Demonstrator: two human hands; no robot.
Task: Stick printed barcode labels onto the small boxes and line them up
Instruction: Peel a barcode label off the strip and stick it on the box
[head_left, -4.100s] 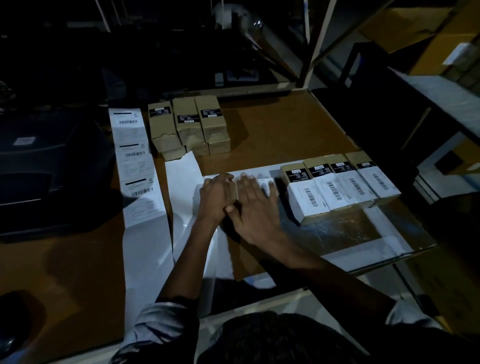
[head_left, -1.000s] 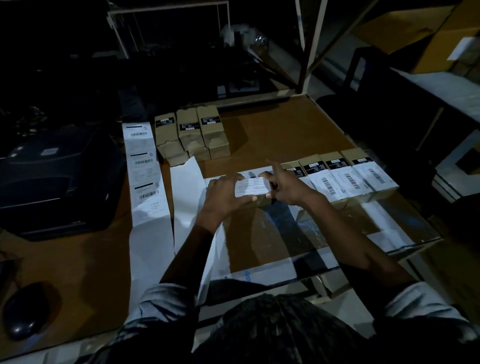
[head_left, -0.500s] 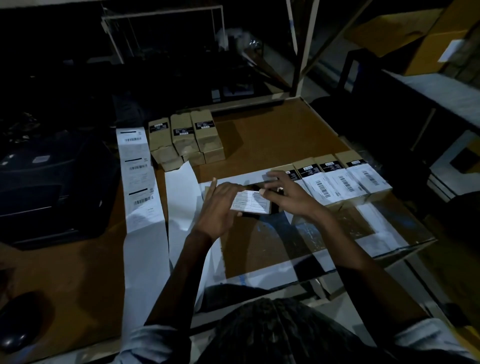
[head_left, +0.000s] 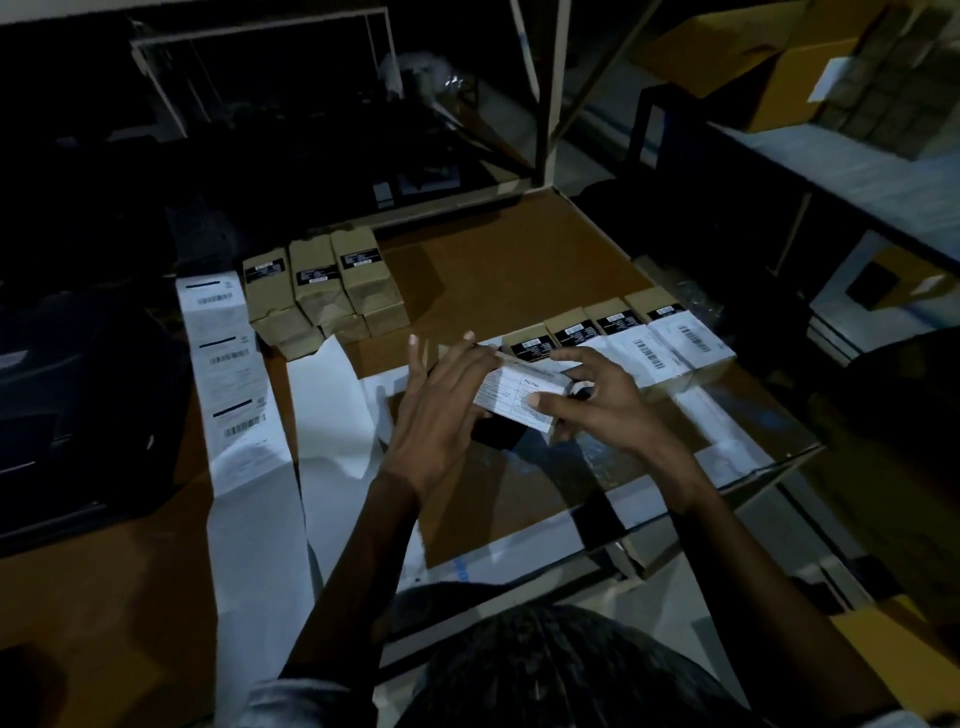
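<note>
The small box (head_left: 519, 397) is held above the desk (head_left: 493, 275), near the middle of the view, with its white label facing up so that the label can be pressed down. It is pinched by the right hand (head_left: 597, 400), thumb on the label and fingers curled over the far edge. The left hand (head_left: 441, 400) is kept flat against the box's left end, fingers straight, probably to steady it; a grip is not seen there.

At 2 o'clock from the box, the row of labelled boxes (head_left: 639, 338) is laid side by side, so the next place in the line is likely at its near end. At 10 o'clock, the unlabelled boxes (head_left: 322, 291) are stacked, waiting. At 9 o'clock, the strip of printed labels (head_left: 228, 358) is stretched out within reach, and the empty backing paper (head_left: 332, 405) lies beside it.
</note>
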